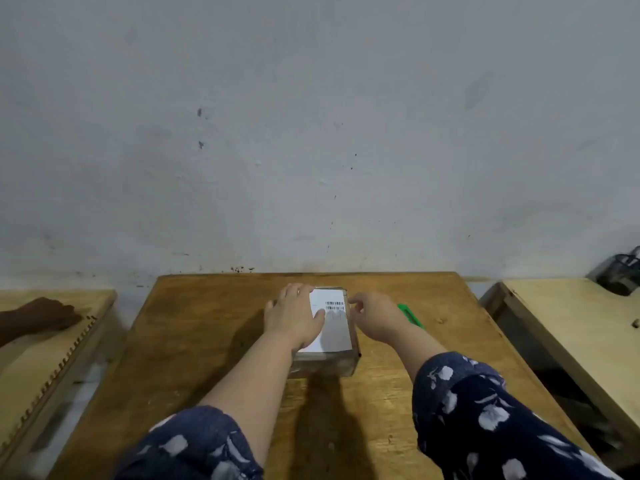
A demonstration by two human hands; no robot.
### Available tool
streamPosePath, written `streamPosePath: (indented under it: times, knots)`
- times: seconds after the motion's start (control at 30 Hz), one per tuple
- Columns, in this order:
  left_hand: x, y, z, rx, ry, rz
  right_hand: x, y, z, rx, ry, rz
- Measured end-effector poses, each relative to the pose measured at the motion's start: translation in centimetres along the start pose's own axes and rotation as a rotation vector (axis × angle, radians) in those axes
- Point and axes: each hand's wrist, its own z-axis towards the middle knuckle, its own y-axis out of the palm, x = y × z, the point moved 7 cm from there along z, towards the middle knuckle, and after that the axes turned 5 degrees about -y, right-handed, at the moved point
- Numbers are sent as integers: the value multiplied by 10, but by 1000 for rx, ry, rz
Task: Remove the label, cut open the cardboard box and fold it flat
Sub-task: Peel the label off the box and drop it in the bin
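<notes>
Where the small brown cardboard box stands near the far middle of the worn wooden table, its top is covered by a white paper label printed with barcodes, still stuck flat. The left hand is laid palm-down on the left part of the box top, its fingers spread apart and flat, with one fingertip resting on the label and the others reaching over the far left corner. The left forearm is stretched forward, bare up to a dark blue sleeve with pale flower print. The right hand is held at the right edge of the box, wrist bent, its fingers curled loosely towards the far right corner of the label; whether the label's edge is pinched cannot be told. A green narrow tool lies on the table just behind the right hand. Lighter wooden tables are seen on either side, against a grey wall.
</notes>
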Motion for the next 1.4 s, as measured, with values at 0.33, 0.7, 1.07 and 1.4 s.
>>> streamPosePath:
  times: [0.33,0.7,1.07,1.4]
  knots:
    - [-26,72,3,-128,-146,48,35,36,66,47,71,15]
    - [-25,72,-2,-48,-101,100,47,41,89,255,143,97]
    - [-26,72,-5,-69,-109,93,17,40,98,276,-22,-66]
    - [-21,66,-5,-228,-84,160,-27,63,130,70,-232,-51]
